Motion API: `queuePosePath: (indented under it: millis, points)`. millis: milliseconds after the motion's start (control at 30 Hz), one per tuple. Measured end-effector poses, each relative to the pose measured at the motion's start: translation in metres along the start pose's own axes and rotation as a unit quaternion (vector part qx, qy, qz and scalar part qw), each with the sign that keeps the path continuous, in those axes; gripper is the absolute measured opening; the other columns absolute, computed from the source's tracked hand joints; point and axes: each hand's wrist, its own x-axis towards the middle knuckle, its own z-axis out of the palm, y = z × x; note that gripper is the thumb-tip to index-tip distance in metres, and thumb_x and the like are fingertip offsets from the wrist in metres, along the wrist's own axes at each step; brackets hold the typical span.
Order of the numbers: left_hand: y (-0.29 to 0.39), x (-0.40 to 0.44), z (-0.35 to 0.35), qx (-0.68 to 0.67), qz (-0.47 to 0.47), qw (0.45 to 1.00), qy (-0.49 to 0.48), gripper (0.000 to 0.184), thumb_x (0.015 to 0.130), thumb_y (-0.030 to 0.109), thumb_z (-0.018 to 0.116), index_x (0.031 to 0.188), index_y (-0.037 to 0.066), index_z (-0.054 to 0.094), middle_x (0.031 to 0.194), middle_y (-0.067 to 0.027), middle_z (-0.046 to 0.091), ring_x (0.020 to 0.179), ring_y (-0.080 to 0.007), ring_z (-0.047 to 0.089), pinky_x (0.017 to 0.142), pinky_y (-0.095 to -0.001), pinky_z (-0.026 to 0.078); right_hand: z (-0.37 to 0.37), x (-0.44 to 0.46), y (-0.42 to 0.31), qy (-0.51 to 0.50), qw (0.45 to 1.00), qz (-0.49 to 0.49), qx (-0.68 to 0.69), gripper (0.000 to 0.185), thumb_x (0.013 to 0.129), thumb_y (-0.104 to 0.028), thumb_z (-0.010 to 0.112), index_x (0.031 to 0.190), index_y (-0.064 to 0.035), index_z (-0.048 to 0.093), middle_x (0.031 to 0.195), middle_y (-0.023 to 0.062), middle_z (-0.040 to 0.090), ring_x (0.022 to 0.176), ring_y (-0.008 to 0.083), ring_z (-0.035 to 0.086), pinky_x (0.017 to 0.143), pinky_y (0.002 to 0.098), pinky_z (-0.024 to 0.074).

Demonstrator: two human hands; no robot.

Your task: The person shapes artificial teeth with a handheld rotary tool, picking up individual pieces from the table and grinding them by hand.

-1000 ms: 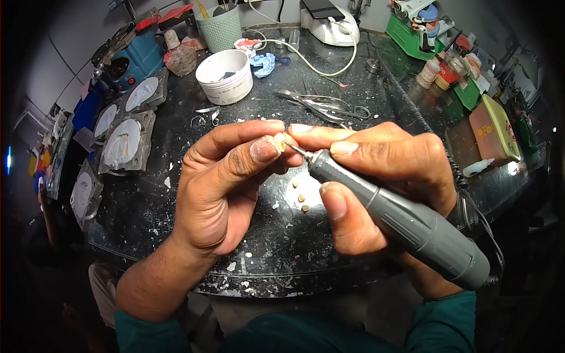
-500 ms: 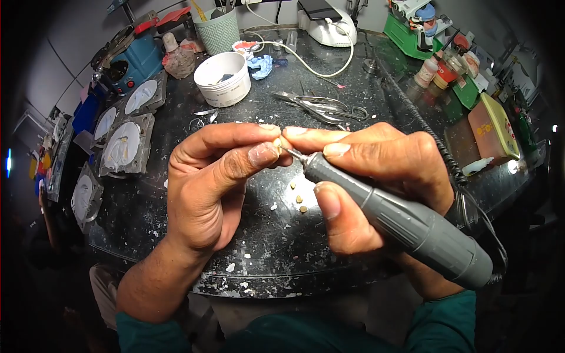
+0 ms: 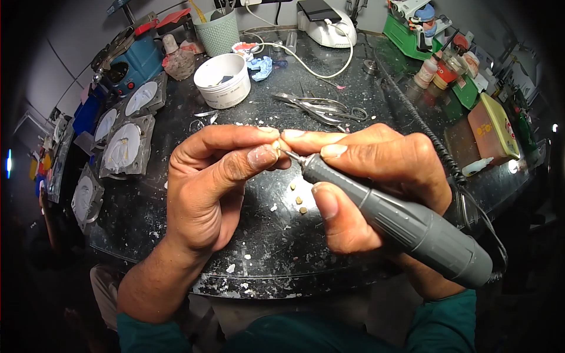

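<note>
My left hand (image 3: 215, 182) pinches a tiny pale piece (image 3: 276, 145) between thumb and forefinger; the fingertips hide most of it. My right hand (image 3: 376, 176) is wrapped round a grey rotary handpiece (image 3: 406, 226), held at a slant. Its thin metal bit (image 3: 291, 155) points up and left and meets the pale piece or ends very close to it. The right forefinger tip rests by the left fingertips. Below the hands, 3 small brownish bits (image 3: 299, 200) lie on the black table (image 3: 276, 259).
A white tub (image 3: 222, 88) and metal scissors (image 3: 318, 107) lie beyond the hands. Grey flasks with white plaster (image 3: 122, 150) stand at the left. A coiled cord (image 3: 432, 138) runs down the right, near a yellow-lidded box (image 3: 491, 129). White crumbs dot the front edge.
Both hands and the handpiece have shifted slightly left in the view. The grips are the same, and the bit remains at the pale piece.
</note>
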Motion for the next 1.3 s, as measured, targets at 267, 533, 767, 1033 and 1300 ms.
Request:
queuePosePath:
  millis: [267,533,767,1033,1300]
  points:
    - [0.0011,-0.0014,0.0026,-0.009,-0.026,1.0,0.011,0.016,0.088,-0.003,0.064,0.103,-0.001,0.067,0.099,-0.0162,0.07,0.091,-0.0227,0.069,0.086,-0.0337,0.055,-0.001,0.001,0.0031,-0.008,1.0,-0.016,-0.001,0.033,0.082,-0.002,0.071,0.106,-0.0018,0.049,0.101,0.025,0.068,0.092,0.0276,0.069,0.08,0.0356,0.0581]
    - [0.0002,0.0003,0.0019,0.029,0.001,0.999,0.015,0.016,0.087,-0.004,0.065,0.103,-0.003,0.067,0.098,-0.0176,0.07,0.09,-0.0246,0.07,0.086,-0.0357,0.057,-0.0005,0.0006,0.0037,-0.002,1.0,0.003,-0.002,0.031,0.08,0.0,0.071,0.103,-0.0012,0.051,0.099,0.0252,0.068,0.091,0.0261,0.069,0.079,0.0341,0.0578]
    - [0.0008,0.0006,-0.0004,0.02,-0.033,0.999,0.011,0.015,0.088,-0.003,0.063,0.102,-0.001,0.066,0.098,-0.0145,0.07,0.093,-0.0216,0.069,0.088,-0.0321,0.053,-0.0008,0.0006,-0.0006,0.004,0.999,0.041,-0.003,0.03,0.079,0.002,0.071,0.102,-0.0016,0.052,0.1,0.023,0.069,0.088,0.0206,0.068,0.079,0.0319,0.0561]
    - [-0.0025,0.0012,-0.001,0.013,-0.026,0.999,0.014,0.016,0.087,-0.004,0.063,0.103,-0.003,0.068,0.098,-0.0183,0.071,0.091,-0.0245,0.069,0.086,-0.0361,0.056,-0.0007,0.0,0.0,0.004,0.999,0.046,-0.013,0.027,0.079,0.002,0.071,0.099,-0.0011,0.053,0.1,0.022,0.069,0.087,0.0205,0.067,0.078,0.0323,0.0562]
    - [-0.0022,0.0018,-0.0016,-0.003,-0.025,1.0,0.001,0.016,0.088,-0.004,0.062,0.103,-0.003,0.067,0.098,-0.019,0.07,0.092,-0.0243,0.069,0.087,-0.0367,0.056,-0.0012,0.0028,-0.0022,0.007,0.998,0.055,-0.01,0.026,0.08,0.002,0.07,0.098,-0.0002,0.051,0.1,0.0237,0.07,0.085,0.0196,0.067,0.077,0.0321,0.056]
